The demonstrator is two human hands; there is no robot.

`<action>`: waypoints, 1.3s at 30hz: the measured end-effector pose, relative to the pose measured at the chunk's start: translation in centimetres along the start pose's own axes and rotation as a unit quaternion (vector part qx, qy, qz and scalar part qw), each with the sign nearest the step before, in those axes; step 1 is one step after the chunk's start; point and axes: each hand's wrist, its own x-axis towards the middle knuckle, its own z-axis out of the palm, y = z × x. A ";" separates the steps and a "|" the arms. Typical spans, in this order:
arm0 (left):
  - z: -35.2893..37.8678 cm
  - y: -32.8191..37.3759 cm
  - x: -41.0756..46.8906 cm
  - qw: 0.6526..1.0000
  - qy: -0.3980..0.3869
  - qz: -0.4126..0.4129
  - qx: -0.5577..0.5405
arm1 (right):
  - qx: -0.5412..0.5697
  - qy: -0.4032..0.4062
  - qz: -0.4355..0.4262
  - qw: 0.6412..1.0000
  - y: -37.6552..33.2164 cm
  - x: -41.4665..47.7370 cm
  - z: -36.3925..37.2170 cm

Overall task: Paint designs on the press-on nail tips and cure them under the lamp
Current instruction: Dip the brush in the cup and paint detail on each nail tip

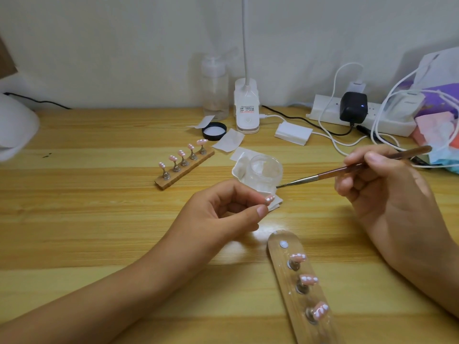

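My left hand (228, 209) pinches a pink nail tip (269, 199) with white dots between thumb and fingers, above the table's middle. My right hand (382, 192) grips a thin brown brush (347, 168); its dark tip points left, close to a small clear jar (265, 171) and just above the held nail. A wooden holder (285, 276) in the near foreground carries three painted pink tips on stands and one bare magnet spot. A second wooden holder (185, 167) further back left carries several painted tips. A white curing lamp (15, 127) shows at the left edge.
The jar sits on crumpled white wipes (238, 170). Behind lie a black lid (214, 131), a clear pump bottle (215, 90), a white clip lamp (247, 112), a small white box (293, 132), a power strip (330, 112) with chargers and cables, and bags (439, 120) at right.
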 end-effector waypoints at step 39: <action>0.5 -0.9 -0.4 0.987 -0.056 -0.003 0.151 | -0.013 0.025 0.028 0.999 0.2 0.1 0.3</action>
